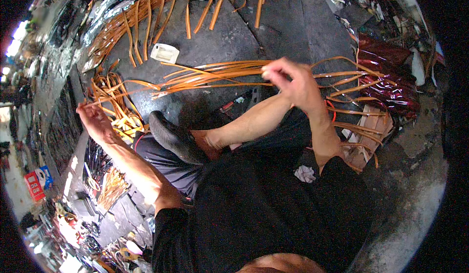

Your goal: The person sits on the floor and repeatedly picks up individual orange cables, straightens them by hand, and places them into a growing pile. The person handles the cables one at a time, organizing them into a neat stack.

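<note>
Orange-brown flat strips (234, 72) stretched sideways; loosely bunched, left ends uneven; tangled strip heap (121, 108) at left

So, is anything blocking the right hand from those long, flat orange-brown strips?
Nothing visible: the right hand appears over the long, flat orange-brown strips, though contact is unclear. The shallow white tray lies well to the left, not between them.

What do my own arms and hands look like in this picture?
Your left hand and right hand are ungloved, the right one blurred. Both forearms are bare, with nothing visibly worn on them. Above them come plain black sleeves, matching your black top.
</note>
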